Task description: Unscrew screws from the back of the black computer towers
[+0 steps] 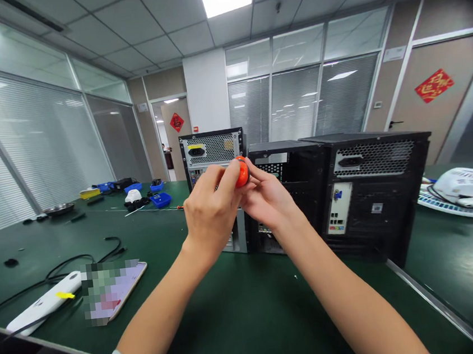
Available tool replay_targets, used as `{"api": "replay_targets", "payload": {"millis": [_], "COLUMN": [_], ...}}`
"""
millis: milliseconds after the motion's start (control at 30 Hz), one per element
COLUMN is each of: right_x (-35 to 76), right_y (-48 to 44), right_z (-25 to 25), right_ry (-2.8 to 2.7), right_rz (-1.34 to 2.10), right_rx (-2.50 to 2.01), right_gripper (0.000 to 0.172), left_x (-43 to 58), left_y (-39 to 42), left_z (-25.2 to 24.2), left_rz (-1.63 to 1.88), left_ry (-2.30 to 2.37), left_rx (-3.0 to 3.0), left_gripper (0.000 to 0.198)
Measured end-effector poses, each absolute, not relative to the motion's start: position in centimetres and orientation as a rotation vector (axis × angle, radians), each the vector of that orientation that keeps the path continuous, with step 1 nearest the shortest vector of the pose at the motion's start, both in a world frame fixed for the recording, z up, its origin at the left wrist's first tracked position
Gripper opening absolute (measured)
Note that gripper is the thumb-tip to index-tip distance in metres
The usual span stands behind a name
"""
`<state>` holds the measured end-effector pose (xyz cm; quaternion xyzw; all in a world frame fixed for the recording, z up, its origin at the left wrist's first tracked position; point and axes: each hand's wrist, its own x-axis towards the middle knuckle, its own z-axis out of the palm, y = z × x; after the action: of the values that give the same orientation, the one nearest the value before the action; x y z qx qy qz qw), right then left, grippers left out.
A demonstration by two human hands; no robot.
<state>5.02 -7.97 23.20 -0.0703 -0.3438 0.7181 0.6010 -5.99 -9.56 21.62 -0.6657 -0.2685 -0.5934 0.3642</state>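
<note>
An orange-and-black screwdriver handle (242, 174) shows its rounded end between my two hands; its shaft is hidden. My left hand (212, 207) is closed around the handle from the left, its back turned to me. From the right, my right hand (268, 196) presses curled fingers against the same handle, the fingertips partly out of sight. Directly behind the hands stand a computer tower with a silver back panel (212, 146) and an open black computer case (302, 198). Whether the tool touches either one I cannot tell.
Another black computer tower (374, 196) stands at the right. On the green table (243, 322) at left lie a phone (122, 293), a white power strip (47, 304) and black cables. Blue trays (161, 200) sit farther back. A white device (463, 187) rests at far right.
</note>
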Motion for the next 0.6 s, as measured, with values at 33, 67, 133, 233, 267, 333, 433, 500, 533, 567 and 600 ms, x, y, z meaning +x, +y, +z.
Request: {"api": "replay_targets", "payload": {"millis": [33,67,133,233,267,333,433,500,533,567,600], "right_x": [5.04,5.03,4.94,4.63,4.52,4.34,4.23,4.2,4.18,4.16,4.13], "right_y": [-7.93,-7.92,-7.98,-8.27,-8.39,-8.59,-8.75,-8.79,-8.8,-8.81,-8.81], "right_z": [23.15,23.12,23.12,23.25,23.31,23.43,23.53,23.56,23.56,23.56,23.55], "right_ry": [-0.806,-0.811,-0.806,-0.744,-0.716,-0.68,-0.666,-0.655,-0.648,-0.643,-0.64], "right_rz": [1.665,1.667,1.677,1.696,1.7,1.704,1.709,1.711,1.71,1.707,1.702], "right_rx": [-0.163,-0.164,-0.168,-0.167,-0.168,-0.176,-0.183,-0.187,-0.188,-0.188,-0.186], "right_gripper": [0.013,0.013,0.013,0.022,0.026,0.032,0.034,0.035,0.035,0.036,0.036], "left_x": [-6.03,-6.08,-6.21,-6.46,-6.53,-6.66,-6.77,-6.81,-6.83,-6.84,-6.85], "left_y": [-9.56,-9.55,-9.48,-9.31,-9.26,-9.23,-9.31,-9.38,-9.4,-9.41,-9.4], "left_z": [21.62,21.61,21.58,21.49,21.47,21.46,21.56,21.66,21.7,21.74,21.76], "left_rz": [-1.534,-1.539,-1.542,-1.538,-1.537,-1.527,-1.514,-1.504,-1.499,-1.492,-1.486], "left_ry": [-0.688,-0.683,-0.665,-0.616,-0.599,-0.578,-0.57,-0.564,-0.557,-0.548,-0.541], "left_rx": [-1.72,-1.724,-1.728,-1.752,-1.758,-1.764,-1.75,-1.749,-1.749,-1.751,-1.753], "left_gripper": [0.022,0.022,0.021,0.023,0.024,0.025,0.024,0.024,0.024,0.024,0.024]}}
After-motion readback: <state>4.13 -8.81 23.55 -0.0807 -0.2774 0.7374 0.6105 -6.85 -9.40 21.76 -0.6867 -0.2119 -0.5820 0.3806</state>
